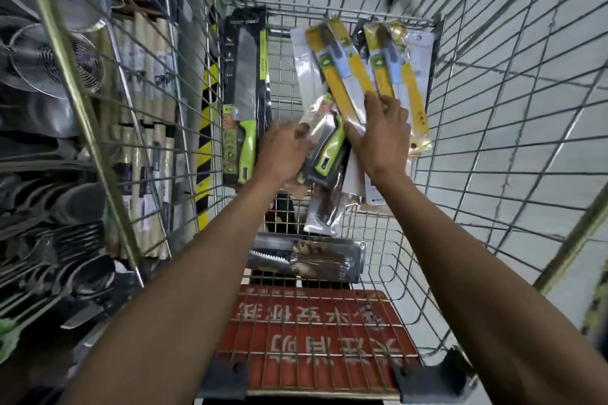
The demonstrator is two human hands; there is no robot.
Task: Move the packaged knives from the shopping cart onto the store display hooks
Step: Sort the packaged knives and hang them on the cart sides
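Both my arms reach down into a wire shopping cart (493, 115) that holds several packaged knives. My left hand (283, 151) curls its fingers on the edge of a package with a green-handled knife (329, 149) in the middle of the pile. My right hand (381, 131) lies with spread fingers on two yellow-carded knife packages (342, 76) (398, 76). A large green-handled chef's knife on a black card (245, 99) leans against the cart's left wall. A serrated knife in clear packaging (309, 260) lies across the near end. No display hooks can be made out.
Left of the cart stand store shelves with metal strainers (49, 59), pans and hanging utensils (65, 260). A yellow-and-black striped post (207, 108) rises beyond the cart's left wall. A red child-seat flap with white lettering (316, 339) lies at the cart's near end.
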